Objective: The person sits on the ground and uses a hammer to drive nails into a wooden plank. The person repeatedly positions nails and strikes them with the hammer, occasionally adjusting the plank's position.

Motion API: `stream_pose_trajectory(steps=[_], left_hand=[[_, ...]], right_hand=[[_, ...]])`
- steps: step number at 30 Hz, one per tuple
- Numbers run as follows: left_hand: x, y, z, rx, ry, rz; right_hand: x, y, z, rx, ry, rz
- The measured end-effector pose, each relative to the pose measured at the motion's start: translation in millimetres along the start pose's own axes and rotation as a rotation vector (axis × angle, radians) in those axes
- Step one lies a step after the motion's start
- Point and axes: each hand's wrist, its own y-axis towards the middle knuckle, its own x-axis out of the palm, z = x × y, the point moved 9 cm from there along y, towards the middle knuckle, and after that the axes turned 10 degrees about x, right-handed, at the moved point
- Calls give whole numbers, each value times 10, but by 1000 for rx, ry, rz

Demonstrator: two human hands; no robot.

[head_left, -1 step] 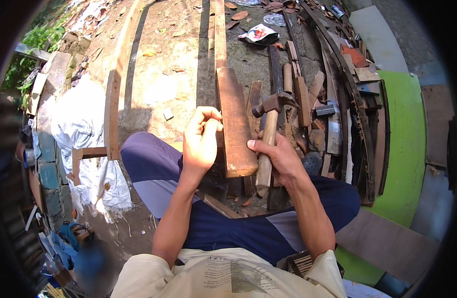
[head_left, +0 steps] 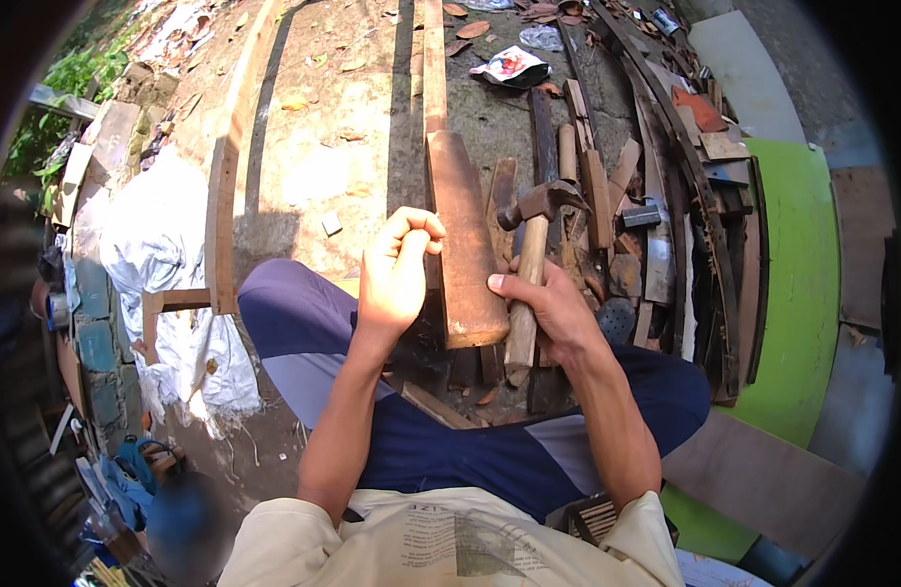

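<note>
My right hand (head_left: pixel 558 311) is wrapped round the wooden handle of a claw hammer (head_left: pixel 535 245), its rusty head pointing away from me. The thumb's tip reaches the right side of a thick, tapered brown wooden piece (head_left: pixel 467 254). This piece stretches away between my hands, its wide end nearest me. On its left, my left hand (head_left: pixel 394 274) has its fingers curled and pressed together close to the wood. Anything pinched in them is too small or hidden to make out. A long pale wooden strip (head_left: pixel 434 68) runs on beyond the tapered piece.
Another long timber (head_left: pixel 230 166) with a short crosspiece lies left, beside a white sack (head_left: pixel 162 254). Several wood scraps (head_left: pixel 595 196) are piled at right, near a green panel (head_left: pixel 788 284). A printed plastic packet (head_left: pixel 510 68) lies farther off. My legs (head_left: pixel 304 333) are bent around the work.
My left hand has shifted slightly to the right and away from me, bringing its fingertips nearer the tapered wood. The right hand and hammer look unchanged.
</note>
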Motion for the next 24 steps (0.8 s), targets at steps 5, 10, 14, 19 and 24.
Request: stream_pose_trajectory(steps=[5, 10, 14, 19, 24], left_hand=[[45, 235, -65, -115, -82, -213], [-5, 349, -86, -159, 2, -264], [82, 377, 17, -238, 177, -390], [159, 534, 48, 47, 285, -482], [257, 584, -8, 140, 195, -576]], right_hand=[[-8, -9, -26, 1, -15, 14], [80, -54, -127, -5, -18, 50], [-51, -6, -91, -10, -60, 83], [-134, -2, -113, -15, -107, 127], [-132, -14, -158, -33, -143, 151]])
